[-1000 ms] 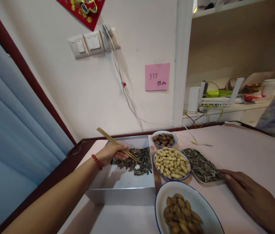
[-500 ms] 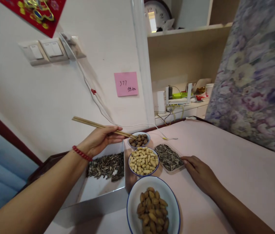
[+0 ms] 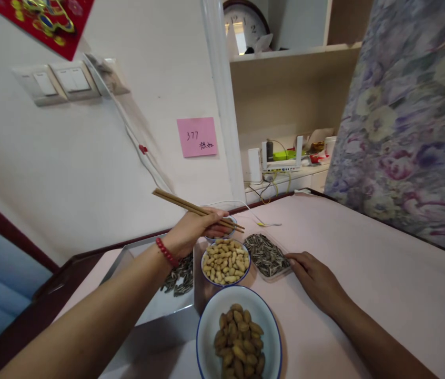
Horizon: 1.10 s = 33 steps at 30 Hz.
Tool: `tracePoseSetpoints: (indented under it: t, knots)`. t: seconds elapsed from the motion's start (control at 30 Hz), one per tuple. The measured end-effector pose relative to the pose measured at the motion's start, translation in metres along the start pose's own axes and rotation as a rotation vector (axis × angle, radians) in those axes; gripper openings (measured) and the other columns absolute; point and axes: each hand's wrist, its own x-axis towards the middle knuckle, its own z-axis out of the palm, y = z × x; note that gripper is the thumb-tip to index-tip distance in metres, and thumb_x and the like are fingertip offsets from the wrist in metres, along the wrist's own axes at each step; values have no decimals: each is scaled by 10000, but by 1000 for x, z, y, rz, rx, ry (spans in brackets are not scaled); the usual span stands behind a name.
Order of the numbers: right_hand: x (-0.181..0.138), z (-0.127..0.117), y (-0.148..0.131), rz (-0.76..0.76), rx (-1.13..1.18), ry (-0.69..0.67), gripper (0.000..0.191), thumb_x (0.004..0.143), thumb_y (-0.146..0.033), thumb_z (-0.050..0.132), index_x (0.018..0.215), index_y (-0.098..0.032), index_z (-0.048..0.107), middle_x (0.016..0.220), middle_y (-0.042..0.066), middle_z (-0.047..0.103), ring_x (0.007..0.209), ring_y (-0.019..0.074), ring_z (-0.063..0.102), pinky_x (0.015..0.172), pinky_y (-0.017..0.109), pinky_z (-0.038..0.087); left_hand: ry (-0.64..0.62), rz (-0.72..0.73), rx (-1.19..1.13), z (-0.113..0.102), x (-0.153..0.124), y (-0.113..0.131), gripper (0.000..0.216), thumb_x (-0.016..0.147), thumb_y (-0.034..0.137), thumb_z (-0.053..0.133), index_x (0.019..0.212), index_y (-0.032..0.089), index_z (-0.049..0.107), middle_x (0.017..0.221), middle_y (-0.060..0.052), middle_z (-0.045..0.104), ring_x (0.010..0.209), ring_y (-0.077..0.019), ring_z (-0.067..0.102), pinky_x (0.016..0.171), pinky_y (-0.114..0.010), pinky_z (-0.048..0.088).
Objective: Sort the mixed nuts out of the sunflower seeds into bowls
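step: probably mid-transfer | my left grip [image 3: 203,225] clenches chopsticks [image 3: 175,200], tips near seed tub [image 3: 280,275], right of that grip | my right grip [image 3: 313,276] pinches its edge | next: likely needs steady tips

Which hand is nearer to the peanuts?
Left. The left hand, holding chopsticks, is just beyond the peanuts; the right hand is farther off to their right, at the clear seed tray's edge.

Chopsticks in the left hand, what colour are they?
The chopsticks are yellowish brown, best seen in the head view.
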Motion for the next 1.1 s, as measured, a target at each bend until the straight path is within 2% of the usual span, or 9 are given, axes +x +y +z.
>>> tracePoseSetpoints:
  t: [0.1, 0.2, 0.3, 0.4, 0.53, 0.73, 0.87, 1.1]
  knots:
    - [0, 2, 6, 7, 5, -8, 455, 956, -548, 353, 1161, -267, 647, 1167, 45, 653, 1111, 211, 590, 980, 383, 453, 97, 74, -24, -37, -24, 9, 183, 882, 229, 697, 996, 89, 724, 929, -158, 788, 795, -202, 760, 747, -276, 621]
    - [0, 4, 13, 22, -1, -14, 466, 931, -582, 381, 1152, -276, 654, 1191, 40, 651, 1133, 226, 586, 1006, 409, 445, 215, 78, -1, -78, -52, 7, 203, 868, 254, 717, 997, 98, 729, 942, -148, 788, 804, -193, 756, 743, -257, 618]
    - [0, 6, 20, 43, -11, -8, 492, 902, -625, 392, 1134, -289, 666, 1207, 36, 654, 1143, 250, 590, 1016, 446, 446, 288, -19, 53, -112, -77, -6, 224, 838, 286, 746, 971, 106, 736, 923, -137, 790, 802, -193, 750, 752, -266, 617]
    - [-1, 6, 25, 52, -23, 2, 512, 870, -655, 402, 1096, -289, 680, 1197, 41, 666, 1137, 266, 602, 1014, 459, 457, 278, -137, 158, -134, -94, -25, 281, 794, 345, 782, 945, 111, 748, 938, -139, 791, 819, -207, 747, 767, -283, 609]
    - [-2, 5, 29, 61, -54, -2, 482, 857, -639, 429, 1108, -308, 674, 1219, 31, 666, 1151, 262, 604, 1034, 454, 454, 237, -208, 300, -148, -100, -47, 279, 752, 380, 796, 869, 128, 770, 866, -120, 793, 746, -204, 737, 714, -288, 599]
    - [-3, 4, 30, 76, -78, 8, 470, 861, -632, 416, 1068, -310, 687, 1199, 33, 678, 1151, 257, 614, 1009, 425, 477, 245, -242, 319, -157, -91, -71, 295, 718, 397, 809, 844, 135, 766, 803, -100, 781, 716, -204, 726, 664, -288, 578]
    - [-3, 2, 27, 101, -80, -4, 490, 851, -654, 412, 1076, -314, 682, 1221, 28, 668, 1172, 255, 602, 1026, 424, 462, 256, -257, 318, -157, -85, -79, 342, 690, 417, 826, 840, 119, 757, 766, -103, 770, 696, -200, 713, 657, -292, 565]
    - [-3, 2, 27, 109, -76, -9, 490, 872, -630, 398, 1094, -297, 679, 1233, 36, 664, 1182, 241, 592, 1054, 396, 436, 252, -248, 301, -153, -78, -86, 345, 710, 426, 805, 857, 118, 754, 844, -107, 770, 703, -177, 704, 683, -284, 552]
